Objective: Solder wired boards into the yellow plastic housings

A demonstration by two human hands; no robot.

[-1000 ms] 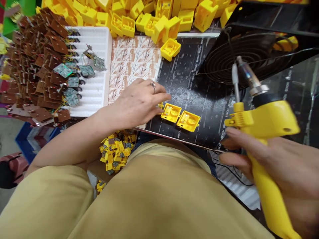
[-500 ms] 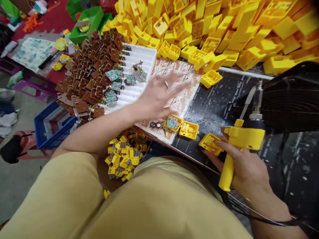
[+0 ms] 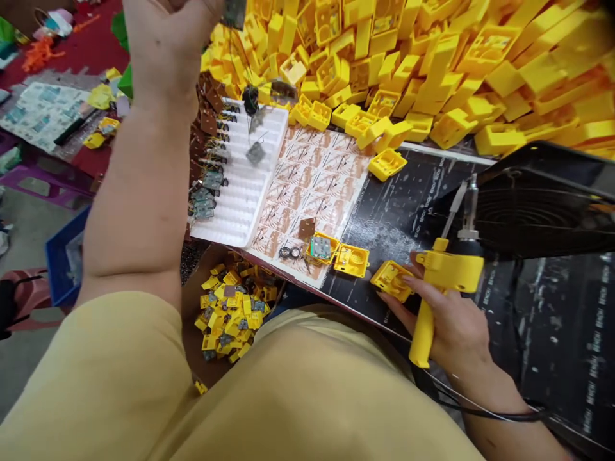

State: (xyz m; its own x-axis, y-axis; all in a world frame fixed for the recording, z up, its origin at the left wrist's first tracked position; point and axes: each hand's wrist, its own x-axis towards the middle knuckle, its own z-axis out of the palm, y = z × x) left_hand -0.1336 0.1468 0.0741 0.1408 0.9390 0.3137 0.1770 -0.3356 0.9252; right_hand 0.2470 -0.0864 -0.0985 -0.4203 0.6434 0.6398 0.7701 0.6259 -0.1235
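My left hand (image 3: 166, 25) is raised at the top edge, its fingers mostly out of view. Blurred wired parts hang beside it: a dark circuit board (image 3: 234, 13) at its fingers, with a round black part (image 3: 250, 100) dangling below on wires. In my right hand (image 3: 454, 320) is a yellow-handled soldering gun (image 3: 449, 266), tip pointing away from me. That hand's fingertips also touch a yellow plastic case half (image 3: 391, 280) at the table's front edge. Left of this lies an opened yellow case (image 3: 352, 259) with a green circuit board (image 3: 320, 247) in one half.
Yellow cases (image 3: 360, 57) are heaped along the back. A white ridged tray (image 3: 230, 221) bears wired boards, with brown boards (image 3: 207, 105) at its left. Below the edge stands a carton (image 3: 192, 320) of yellow assemblies. A black fan-like object (image 3: 542, 198) stands at right.
My left hand has swung from over the patterned sheet up and left to the top edge, lifting wired parts off the white tray. My right hand keeps its hold; the view has shifted slightly.
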